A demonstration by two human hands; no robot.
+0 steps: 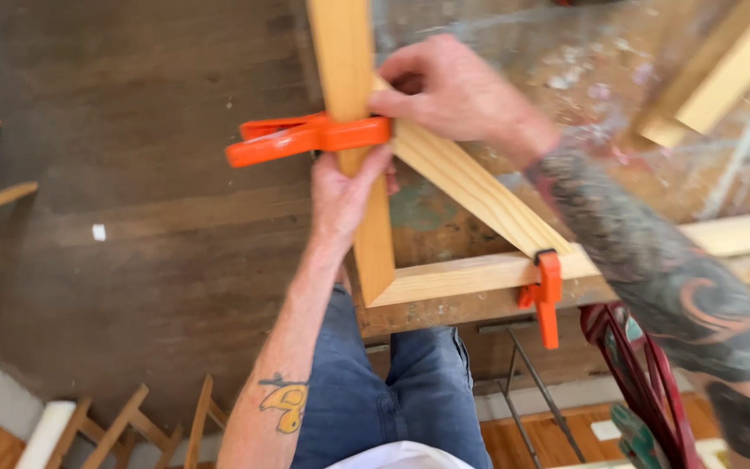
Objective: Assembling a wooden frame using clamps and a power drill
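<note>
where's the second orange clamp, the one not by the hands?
Head view, lower right of centre: the second orange clamp grips the horizontal wooden strip at the workbench edge, where the diagonal brace ends, its handles hanging downward. Neither hand touches it.

One view only, head-worn; looked steeply down from above, close over both hands and a wooden frame corner [384, 291] at the workbench edge [444, 317]; own legs and floor [132, 217] below; faced forward across the bench.
</note>
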